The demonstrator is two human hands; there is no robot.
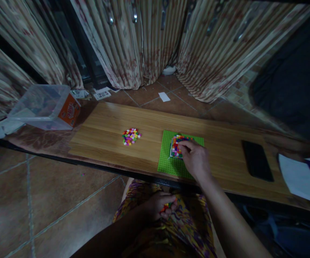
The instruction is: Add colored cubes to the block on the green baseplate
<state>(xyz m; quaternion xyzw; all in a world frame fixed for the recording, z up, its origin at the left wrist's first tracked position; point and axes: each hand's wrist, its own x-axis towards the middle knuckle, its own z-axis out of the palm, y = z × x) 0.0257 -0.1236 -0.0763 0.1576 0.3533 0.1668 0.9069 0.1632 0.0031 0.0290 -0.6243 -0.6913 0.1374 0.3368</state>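
A green studded baseplate [164, 157] lies on the wooden board, with a block of small multicoloured bricks [175, 146] built up in its middle. Over that block, my right hand [196, 156] has its thumb and fingertips pinched together at the bricks; whatever is between them is too small to make out. My left hand [162, 206] rests in my lap, fingers curled around several small coloured bricks [167, 206] that show red, orange and green. Left of the baseplate sits a loose pile of bricks [131, 136] in mixed colours.
A clear plastic box [44, 107] with an orange label stands at the far left. On the right lie a black phone [257, 160] and white paper [301, 177]. The wooden board [103, 122] has a dark front edge [90, 165]. Curtains hang behind.
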